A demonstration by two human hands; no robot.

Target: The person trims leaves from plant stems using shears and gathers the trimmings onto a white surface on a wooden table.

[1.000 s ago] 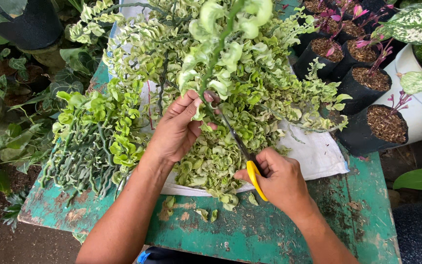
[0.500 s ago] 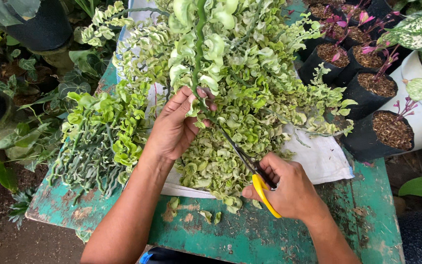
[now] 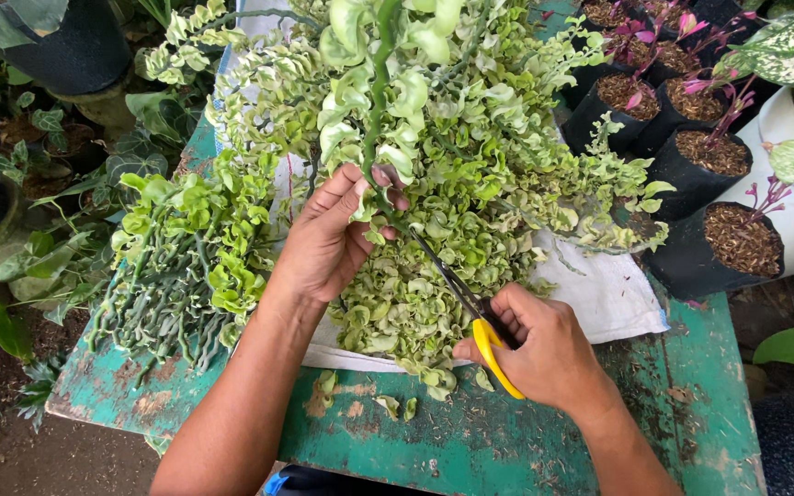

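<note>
Left hand (image 3: 328,241) pinching a green stem (image 3: 380,101) of the curly-leaved plant (image 3: 470,174) heaped on white cloth (image 3: 604,294), right hand (image 3: 539,349) closed around yellow-handled scissors (image 3: 470,312), blades at the stem's base, worn green table (image 3: 507,441) below, black pots (image 3: 691,156) beside.

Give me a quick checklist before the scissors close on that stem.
1. Stem held steady: ok, left hand pinches it between thumb and fingers.
2. Scissors in a firm grip: ok, right hand is through the yellow handles.
3. Blade tips at the stem: ok, they reach just below the left fingers.
4. Left fingertips clear of the blades: cannot tell, they sit very close and leaves cover the gap.
5. Other vines out of the cut: cannot tell, foliage crowds the blades.
6. Room on the green table: ok, only leaf scraps lie there.
</note>
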